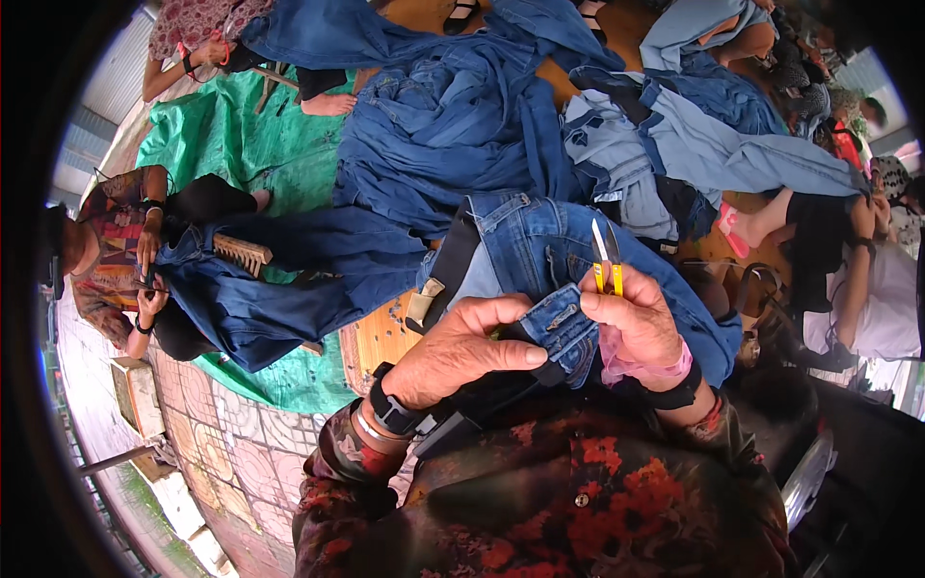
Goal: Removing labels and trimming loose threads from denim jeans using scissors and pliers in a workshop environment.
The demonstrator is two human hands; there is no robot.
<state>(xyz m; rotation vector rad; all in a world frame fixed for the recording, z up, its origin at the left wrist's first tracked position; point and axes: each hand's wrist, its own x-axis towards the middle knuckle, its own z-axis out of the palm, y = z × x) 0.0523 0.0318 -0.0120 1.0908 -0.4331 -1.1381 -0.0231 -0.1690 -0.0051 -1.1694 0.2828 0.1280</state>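
Observation:
In the head view, a pair of blue jeans (pixel 525 236) with a dark waistband lining lies across my lap. My left hand (pixel 462 352) grips a folded strip of denim (pixel 556 325) on the jeans, with the thumb along its lower left part. My right hand (pixel 636 323) holds small yellow-handled thread snips (pixel 607 273), blades pointing up, and its thumb touches the right end of the denim strip. Pink fabric (pixel 617 364) is wrapped around the lower part of that hand.
Piles of blue jeans (pixel 443 125) and lighter jeans (pixel 713 149) lie ahead on wooden boards (pixel 376 347) and a green tarp (pixel 193 125). Co-workers sit around: one at left (pixel 116 241) handling denim, others at upper left (pixel 188 48) and right (pixel 867 289). Patterned paving (pixel 222 453) is at lower left.

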